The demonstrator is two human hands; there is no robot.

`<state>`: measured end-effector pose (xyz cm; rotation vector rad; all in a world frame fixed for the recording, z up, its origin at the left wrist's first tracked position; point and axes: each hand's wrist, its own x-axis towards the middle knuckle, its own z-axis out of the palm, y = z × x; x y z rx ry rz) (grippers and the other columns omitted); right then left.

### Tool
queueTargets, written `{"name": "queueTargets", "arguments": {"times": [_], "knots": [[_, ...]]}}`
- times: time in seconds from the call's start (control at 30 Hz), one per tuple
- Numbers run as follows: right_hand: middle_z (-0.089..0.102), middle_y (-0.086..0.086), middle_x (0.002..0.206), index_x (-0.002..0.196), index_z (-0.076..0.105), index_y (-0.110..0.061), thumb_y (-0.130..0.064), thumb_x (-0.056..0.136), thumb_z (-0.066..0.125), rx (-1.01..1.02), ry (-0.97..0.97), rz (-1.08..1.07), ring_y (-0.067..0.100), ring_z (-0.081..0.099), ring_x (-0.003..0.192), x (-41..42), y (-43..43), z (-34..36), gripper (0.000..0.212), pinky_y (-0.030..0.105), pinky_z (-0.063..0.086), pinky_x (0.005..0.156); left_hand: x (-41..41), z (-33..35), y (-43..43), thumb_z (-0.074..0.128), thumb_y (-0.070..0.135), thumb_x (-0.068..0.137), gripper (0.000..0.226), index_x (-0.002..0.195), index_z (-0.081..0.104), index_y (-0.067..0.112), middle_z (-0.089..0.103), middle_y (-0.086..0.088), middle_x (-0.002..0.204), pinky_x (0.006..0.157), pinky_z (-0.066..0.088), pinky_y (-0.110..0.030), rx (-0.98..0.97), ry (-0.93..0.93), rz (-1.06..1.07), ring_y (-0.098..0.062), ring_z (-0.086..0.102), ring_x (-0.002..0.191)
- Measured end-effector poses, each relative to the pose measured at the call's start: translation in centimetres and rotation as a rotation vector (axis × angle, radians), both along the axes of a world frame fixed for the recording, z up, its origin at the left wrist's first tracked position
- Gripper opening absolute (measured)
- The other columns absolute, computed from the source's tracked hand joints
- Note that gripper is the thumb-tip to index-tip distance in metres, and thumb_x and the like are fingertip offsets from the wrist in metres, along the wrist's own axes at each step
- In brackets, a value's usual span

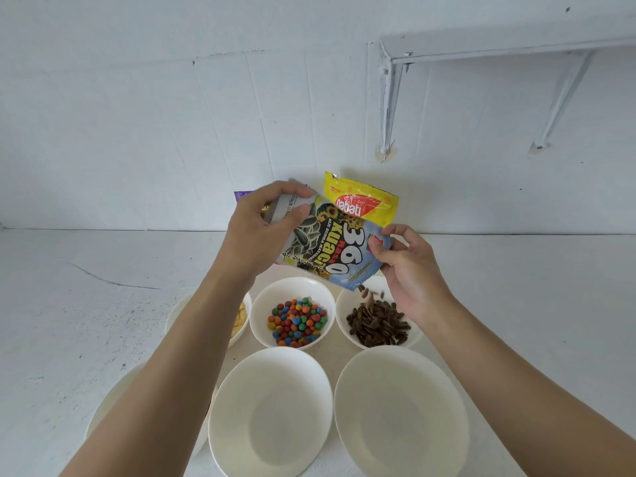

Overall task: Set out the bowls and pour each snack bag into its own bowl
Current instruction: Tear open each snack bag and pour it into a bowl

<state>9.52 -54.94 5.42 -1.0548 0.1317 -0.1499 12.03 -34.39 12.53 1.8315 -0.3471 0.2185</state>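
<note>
The left hand (265, 225) grips the base of the tilted sunflower seed bag (330, 249) with curled fingers, while the right hand (409, 270) pinches its lower mouth corner above the seed bowl (347, 304).

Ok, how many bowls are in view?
6: back-left bowl half behind the left forearm, candy bowl, sunflower-seed bowl, front-left bowl under that forearm, empty front-middle bowl, empty front-right bowl. Arms may hide more.

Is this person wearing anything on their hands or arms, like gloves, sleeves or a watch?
No. The left hand and right hand are bare, without gloves, and no rings show on the fingers in view. The left forearm and right forearm are uncovered to the picture's edge: no sleeve, watch or bracelet shows.
</note>
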Motion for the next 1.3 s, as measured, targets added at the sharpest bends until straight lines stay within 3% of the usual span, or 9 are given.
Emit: {"name": "queueTargets", "arguments": {"times": [0.23, 0.5, 0.6, 0.73, 0.9, 1.13, 1.3], "knots": [[0.075, 0.005, 0.087, 0.091, 0.057, -0.014, 0.005, 0.092, 0.063, 0.089, -0.061, 0.007, 0.015, 0.071, 0.08, 0.1, -0.1, 1.3, 0.02, 0.026, 0.056, 0.07, -0.1, 2.6, -0.3, 0.073, 0.02, 0.094, 0.007, 0.101, 0.073, 0.022, 0.07, 0.028, 0.076, 0.052, 0.054, -0.017, 0.014, -0.11, 0.015, 0.004, 0.07, 0.07], [0.073, 0.016, 0.103, 0.093, 0.056, -0.013, 0.005, 0.092, 0.064, 0.017, 0.042, -0.048, 0.024, 0.069, 0.09, -0.3, -0.1, -0.4, 0.02, 0.038, 0.054, 0.087, -0.1, 1.7, -0.8, 0.069, 0.027, 0.098, 0.008, 0.098, 0.073, 0.034, 0.072, 0.016, 0.087, 0.064, 0.061, -0.028, 0.114, -0.107, -0.014, 0.002, 0.069, 0.074], [0.074, 0.014, 0.1, 0.094, 0.055, -0.012, 0.006, 0.092, 0.064, 0.025, 0.075, -0.056, 0.025, 0.069, 0.091, -0.5, -0.1, -1.0, 0.02, 0.035, 0.056, 0.086, 0.1, 1.0, -0.9, 0.069, 0.027, 0.098, 0.01, 0.099, 0.073, 0.036, 0.073, 0.016, 0.09, 0.068, 0.062, -0.029, 0.139, -0.083, -0.026, -0.001, 0.072, 0.079], [0.073, 0.016, 0.106, 0.094, 0.055, -0.012, 0.005, 0.092, 0.064, 0.008, 0.091, -0.062, 0.025, 0.069, 0.094, -0.5, -0.1, -1.2, 0.019, 0.034, 0.056, 0.086, 0.1, 0.9, -1.1, 0.068, 0.026, 0.099, 0.011, 0.099, 0.073, 0.035, 0.073, 0.019, 0.087, 0.063, 0.06, -0.025, 0.137, -0.069, -0.032, 0.001, 0.071, 0.076], [0.073, 0.016, 0.106, 0.093, 0.055, -0.013, 0.003, 0.092, 0.066, -0.012, 0.06, -0.061, 0.025, 0.069, 0.093, -0.3, -0.2, -0.2, 0.019, 0.034, 0.054, 0.086, 0.2, 1.9, -1.1, 0.068, 0.027, 0.098, 0.013, 0.095, 0.072, 0.039, 0.074, 0.007, 0.092, 0.066, 0.065, -0.039, 0.115, -0.085, -0.016, -0.006, 0.072, 0.079], [0.071, 0.014, 0.105, 0.093, 0.054, -0.014, 0.005, 0.092, 0.062, 0.102, -0.075, -0.049, 0.022, 0.07, 0.092, 0.3, -0.5, 2.3, 0.021, 0.029, 0.058, 0.079, 0.3, 4.8, -1.0, 0.074, 0.032, 0.094, 0.009, 0.103, 0.073, 0.034, 0.073, 0.012, 0.092, 0.059, 0.055, -0.023, 0.067, -0.175, -0.022, -0.007, 0.07, 0.079], [0.07, 0.014, 0.105, 0.091, 0.053, -0.016, 0.006, 0.092, 0.061, 0.151, -0.089, -0.042, 0.023, 0.068, 0.092, 0.4, -0.8, 2.4, 0.023, 0.035, 0.052, 0.085, 0.2, 5.9, -0.7, 0.074, 0.025, 0.094, 0.018, 0.112, 0.071, 0.028, 0.076, -0.005, 0.103, 0.066, 0.063, -0.035, 0.011, -0.179, -0.128, -0.022, 0.075, 0.09]]}}
